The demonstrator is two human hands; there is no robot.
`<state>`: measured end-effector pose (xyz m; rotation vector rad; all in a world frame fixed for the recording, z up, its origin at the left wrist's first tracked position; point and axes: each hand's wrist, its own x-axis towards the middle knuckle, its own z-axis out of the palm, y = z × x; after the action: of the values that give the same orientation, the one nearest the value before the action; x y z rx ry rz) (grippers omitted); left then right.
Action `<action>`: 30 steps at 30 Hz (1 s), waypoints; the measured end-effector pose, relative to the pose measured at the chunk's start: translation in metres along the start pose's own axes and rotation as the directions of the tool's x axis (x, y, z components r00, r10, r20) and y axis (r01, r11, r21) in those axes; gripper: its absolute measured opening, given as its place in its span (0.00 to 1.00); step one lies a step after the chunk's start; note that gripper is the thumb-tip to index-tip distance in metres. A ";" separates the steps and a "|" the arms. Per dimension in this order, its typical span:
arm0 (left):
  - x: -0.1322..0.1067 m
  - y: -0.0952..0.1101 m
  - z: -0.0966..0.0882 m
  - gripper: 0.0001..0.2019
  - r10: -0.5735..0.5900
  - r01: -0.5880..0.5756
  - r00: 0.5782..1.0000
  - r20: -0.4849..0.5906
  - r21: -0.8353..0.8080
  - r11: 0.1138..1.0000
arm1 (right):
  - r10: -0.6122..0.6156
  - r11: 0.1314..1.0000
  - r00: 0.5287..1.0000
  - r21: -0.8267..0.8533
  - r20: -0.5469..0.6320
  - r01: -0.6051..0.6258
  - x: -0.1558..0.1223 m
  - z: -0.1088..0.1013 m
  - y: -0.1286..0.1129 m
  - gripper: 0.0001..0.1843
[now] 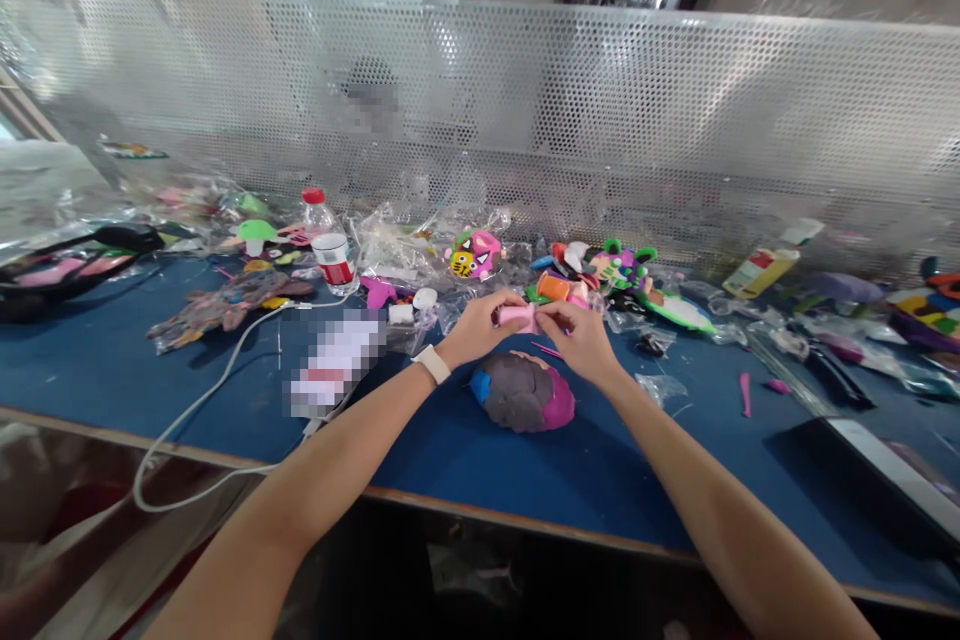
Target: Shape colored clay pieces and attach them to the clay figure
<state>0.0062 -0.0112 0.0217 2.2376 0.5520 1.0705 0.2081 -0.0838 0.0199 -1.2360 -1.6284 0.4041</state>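
A small pink piece of modelling clay (517, 319) is held between my two hands above the blue table. My left hand (484, 325) grips its left side with thumb and fingers. My right hand (581, 335) pinches its right end. Just below them on the table lies a rounded lump of clay (517, 392), mostly grey, with a blue patch at the left and magenta at the right. A thin magenta stick (547, 350) rests behind that lump, partly covered by my right hand. An orange tub-like piece (553, 287) sits just beyond my fingers.
Left of my arm lie a phone (335, 360) and its white cable (232, 360). A red-capped bottle (330, 250) stands behind it. Colourful clay figures (474, 256) and plastic wrappers line the perforated metal screen (480, 90). A black-and-white box-shaped object (877, 480) is at the right.
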 end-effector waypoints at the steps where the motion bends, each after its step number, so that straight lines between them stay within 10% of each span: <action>1: 0.000 -0.001 0.001 0.11 0.010 -0.010 1.000 -0.004 0.012 1.000 | 0.030 0.999 0.999 0.026 0.019 -0.031 0.001 0.000 0.001 0.16; 8: -0.003 -0.003 0.002 0.17 0.192 -0.098 0.951 -0.243 0.352 0.931 | 0.257 0.929 0.966 0.279 -0.012 -0.244 0.006 0.005 0.012 0.26; 15: -0.006 0.010 0.001 0.08 0.227 -0.194 0.974 0.011 0.557 0.807 | 0.240 0.918 0.969 0.340 -0.064 -0.205 0.003 0.014 0.006 0.28; 30: -0.003 0.015 0.014 0.19 -0.097 0.095 0.995 -0.009 -0.116 0.989 | -0.021 0.999 0.992 0.028 -0.126 0.025 -0.007 0.014 -0.012 0.10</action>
<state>0.0174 -0.0285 0.0231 2.0837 0.5827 1.0440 0.1896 -0.0910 0.0187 -1.1958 -1.5231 0.3285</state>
